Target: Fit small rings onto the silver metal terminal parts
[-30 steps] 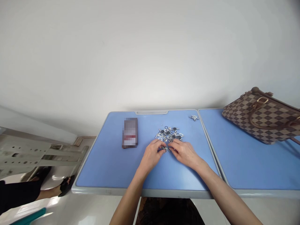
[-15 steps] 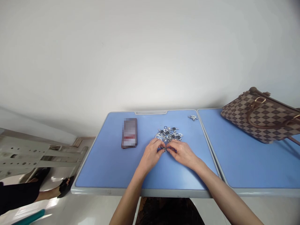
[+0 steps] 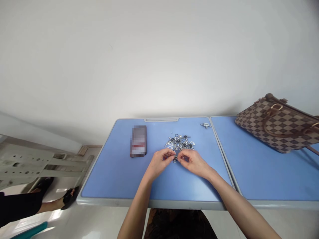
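Note:
At the near side of a loose pile, my left hand (image 3: 160,161) and my right hand (image 3: 191,160) meet with fingertips pinched. Between them is a small metal-and-black part (image 3: 175,159) with a ring at its lower end; its exact kind is too small to make out. Both hands' fingertips touch it and partly cover it. Just beyond my fingers lies the pile of small metal parts (image 3: 178,141), with silver rings, pins and several round black pieces.
A phone (image 3: 138,141) with a blurred screen lies left of the pile on the blue table (image 3: 112,172). A few silver parts (image 3: 205,125) sit near the back right corner. On the adjoining table stands a checkered handbag (image 3: 281,122). Another person's foot (image 3: 69,198) shows at lower left.
The small part has turned between my fingertips, and its ring now hangs below them. My left fingers have loosened slightly. The pile and phone stay put.

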The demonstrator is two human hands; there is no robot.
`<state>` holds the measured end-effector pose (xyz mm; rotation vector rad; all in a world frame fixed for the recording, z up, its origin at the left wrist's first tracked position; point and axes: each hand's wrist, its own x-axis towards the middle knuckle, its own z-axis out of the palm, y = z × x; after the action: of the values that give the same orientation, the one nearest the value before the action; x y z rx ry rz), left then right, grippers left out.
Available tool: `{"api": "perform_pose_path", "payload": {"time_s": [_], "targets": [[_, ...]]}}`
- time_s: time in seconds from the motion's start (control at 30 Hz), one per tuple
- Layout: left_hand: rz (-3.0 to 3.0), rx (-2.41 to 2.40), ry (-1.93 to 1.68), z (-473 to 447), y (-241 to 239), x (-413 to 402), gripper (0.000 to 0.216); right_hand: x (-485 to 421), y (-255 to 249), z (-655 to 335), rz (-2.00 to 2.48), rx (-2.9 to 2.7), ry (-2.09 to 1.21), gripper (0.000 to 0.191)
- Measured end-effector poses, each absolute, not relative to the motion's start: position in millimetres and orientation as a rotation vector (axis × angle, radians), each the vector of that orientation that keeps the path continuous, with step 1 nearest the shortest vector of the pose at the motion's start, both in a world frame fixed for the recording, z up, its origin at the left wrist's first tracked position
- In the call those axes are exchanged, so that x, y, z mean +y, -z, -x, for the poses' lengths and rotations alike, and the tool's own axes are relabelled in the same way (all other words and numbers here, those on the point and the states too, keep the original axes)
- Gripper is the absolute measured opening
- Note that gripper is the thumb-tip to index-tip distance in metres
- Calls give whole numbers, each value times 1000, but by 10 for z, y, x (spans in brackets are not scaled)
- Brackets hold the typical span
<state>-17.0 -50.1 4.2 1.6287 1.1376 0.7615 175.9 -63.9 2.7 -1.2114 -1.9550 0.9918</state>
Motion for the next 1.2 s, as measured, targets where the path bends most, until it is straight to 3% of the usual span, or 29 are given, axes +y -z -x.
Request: {"api": "perform_pose_path", "payload": {"time_s": [0.3, 1.0, 1.2], "targets": [[-1595, 1088, -733, 176, -51, -495, 19, -596, -2, -1806, 1213, -1556, -1423, 15], [-1587, 1009, -730, 141, -55, -524, 23, -605, -29, -1755, 1160, -1411, -1430, 27], [-2074, 1068, -897, 117, -112, -573, 20, -590, -72, -1806, 1106, -1375, -1523, 34]]}}
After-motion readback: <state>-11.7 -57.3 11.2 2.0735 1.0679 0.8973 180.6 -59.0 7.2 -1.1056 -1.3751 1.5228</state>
